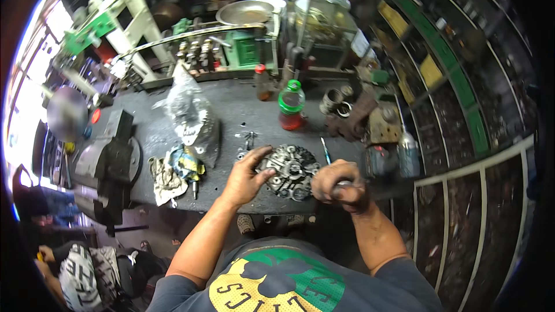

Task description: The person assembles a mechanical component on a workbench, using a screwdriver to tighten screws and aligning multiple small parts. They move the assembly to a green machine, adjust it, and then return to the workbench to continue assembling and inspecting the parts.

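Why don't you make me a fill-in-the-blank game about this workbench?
1. The person's left grip is at the edge of a round part made of ____.
2. The bottle with red liquid has a ____ cap.
3. The slimmer bottle farther back has a ____ cap.
4. The vise is at the ____ end of the bench.

Missing words: metal; green; red; left.

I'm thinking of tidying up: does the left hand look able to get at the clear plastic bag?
Probably yes: the left hand seems to rest loosely at the round metal part, with nothing tall between it and the bag.
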`<act>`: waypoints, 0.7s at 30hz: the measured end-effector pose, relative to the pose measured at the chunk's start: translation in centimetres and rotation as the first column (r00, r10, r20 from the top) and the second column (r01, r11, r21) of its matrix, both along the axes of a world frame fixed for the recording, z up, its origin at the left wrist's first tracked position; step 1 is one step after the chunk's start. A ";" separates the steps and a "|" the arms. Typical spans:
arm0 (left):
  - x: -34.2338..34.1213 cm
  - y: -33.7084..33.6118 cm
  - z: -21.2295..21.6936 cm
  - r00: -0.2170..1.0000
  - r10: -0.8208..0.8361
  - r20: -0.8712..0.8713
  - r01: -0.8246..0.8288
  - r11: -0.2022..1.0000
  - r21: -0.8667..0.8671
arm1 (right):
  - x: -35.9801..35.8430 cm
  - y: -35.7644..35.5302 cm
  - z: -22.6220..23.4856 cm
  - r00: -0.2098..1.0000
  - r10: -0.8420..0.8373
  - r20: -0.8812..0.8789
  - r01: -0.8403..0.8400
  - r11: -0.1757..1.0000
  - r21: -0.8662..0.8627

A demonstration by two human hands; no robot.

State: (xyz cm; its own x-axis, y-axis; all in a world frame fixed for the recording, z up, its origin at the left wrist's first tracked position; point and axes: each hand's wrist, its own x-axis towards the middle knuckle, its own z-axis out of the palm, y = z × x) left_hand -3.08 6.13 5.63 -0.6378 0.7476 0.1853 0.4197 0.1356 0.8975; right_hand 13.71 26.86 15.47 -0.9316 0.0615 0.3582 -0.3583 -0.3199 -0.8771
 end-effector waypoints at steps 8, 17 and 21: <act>-0.8 0.7 0.2 0.998 -0.062 -0.020 0.061 0.998 -0.034 | -1.5 -0.4 0.3 0.987 0.028 -0.157 0.038 0.916 0.400; -0.9 0.5 -1.0 0.997 -0.055 0.048 0.055 0.998 0.012 | 0.7 -4.8 1.5 0.831 -0.535 -0.152 0.528 0.675 0.515; -1.2 0.9 -0.9 0.996 -0.088 0.009 0.088 0.996 0.023 | 0.1 0.7 2.1 0.998 0.010 0.070 -0.032 0.942 0.333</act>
State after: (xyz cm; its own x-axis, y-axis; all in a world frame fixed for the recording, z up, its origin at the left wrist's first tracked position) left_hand -4.27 7.01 4.75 -0.5718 0.7964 0.1967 0.4200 0.0782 0.9041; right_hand 13.77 27.57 17.58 -0.9536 -0.0707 0.2925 -0.2924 -0.0118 -0.9562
